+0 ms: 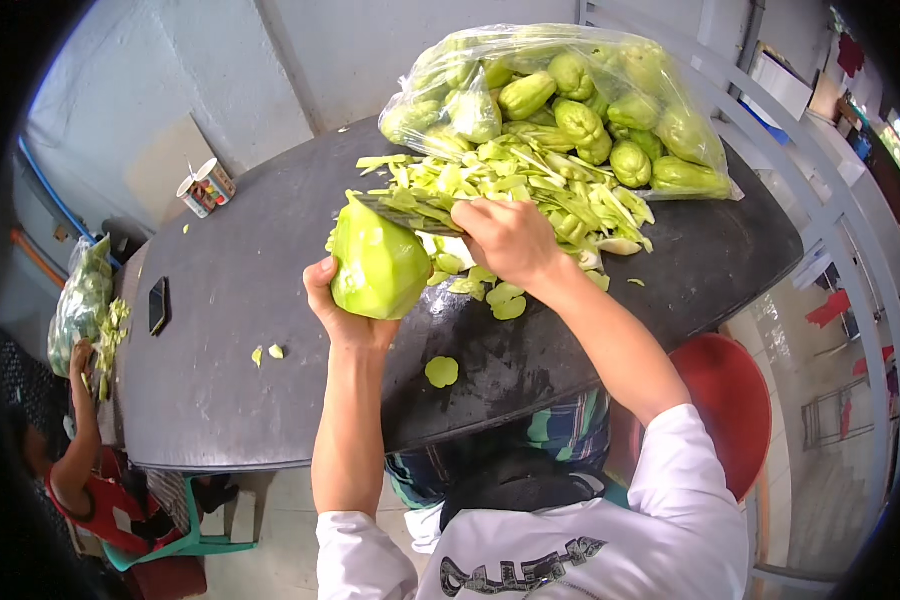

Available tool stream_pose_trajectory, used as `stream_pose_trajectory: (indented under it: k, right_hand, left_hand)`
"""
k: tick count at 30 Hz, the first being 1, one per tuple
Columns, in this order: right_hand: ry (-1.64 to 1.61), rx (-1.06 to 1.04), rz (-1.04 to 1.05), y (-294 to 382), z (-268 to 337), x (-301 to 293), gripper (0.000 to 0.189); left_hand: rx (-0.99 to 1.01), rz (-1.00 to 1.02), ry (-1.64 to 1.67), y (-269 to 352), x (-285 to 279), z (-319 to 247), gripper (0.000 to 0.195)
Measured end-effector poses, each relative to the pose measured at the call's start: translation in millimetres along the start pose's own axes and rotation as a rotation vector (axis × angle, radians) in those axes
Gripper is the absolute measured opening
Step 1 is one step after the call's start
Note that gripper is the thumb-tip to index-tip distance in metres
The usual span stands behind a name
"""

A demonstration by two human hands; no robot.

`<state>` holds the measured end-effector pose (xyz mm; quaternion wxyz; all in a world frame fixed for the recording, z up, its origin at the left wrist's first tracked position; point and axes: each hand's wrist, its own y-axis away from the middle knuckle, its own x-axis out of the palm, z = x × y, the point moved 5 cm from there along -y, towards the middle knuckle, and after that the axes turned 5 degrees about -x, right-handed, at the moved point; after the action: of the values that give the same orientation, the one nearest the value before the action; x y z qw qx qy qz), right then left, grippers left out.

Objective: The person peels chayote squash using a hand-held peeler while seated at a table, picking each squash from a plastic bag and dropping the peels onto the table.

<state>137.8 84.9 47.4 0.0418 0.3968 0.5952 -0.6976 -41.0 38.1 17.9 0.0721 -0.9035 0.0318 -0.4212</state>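
Note:
My left hand point(354, 328) grips a pale green, mostly peeled chayote point(381, 262) from below, lifted above the dark table point(225, 382). In my right hand point(506, 238) is a knife point(412, 213), its dark blade speckled with green bits and laid against the top of the chayote. The handle is hidden by my fingers. Behind the knife spreads a heap of green peel strips point(525, 176). Beyond that lies a clear plastic bag point(709, 184) full of unpeeled chayotes point(581, 124). A round green slice point(442, 372) rests on the tabletop closer to me.
Two printed paper cups point(207, 187) stand at the table's far left edge, and a phone point(159, 306) lies nearby. Past the left edge, another person's hand point(82, 356) is beside a filled plastic bag point(82, 300). A red stool point(720, 412) and metal railing point(844, 180) are on my right.

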Motion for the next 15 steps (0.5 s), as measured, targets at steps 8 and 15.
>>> stream_pose_trajectory:
  k: [8,15]
  right_hand:
    - [-0.06,-0.133,-0.176,1.0,24.6,-14.7,0.013]
    - [0.156,-0.34,-0.198,-1.0,55.6,-8.5,0.015]
  left_hand:
    - [0.081,-0.217,0.25,-5.9,-11.7,-4.4,0.064]
    - [-0.007,-0.134,0.213,-4.5,-9.8,1.4,0.057]
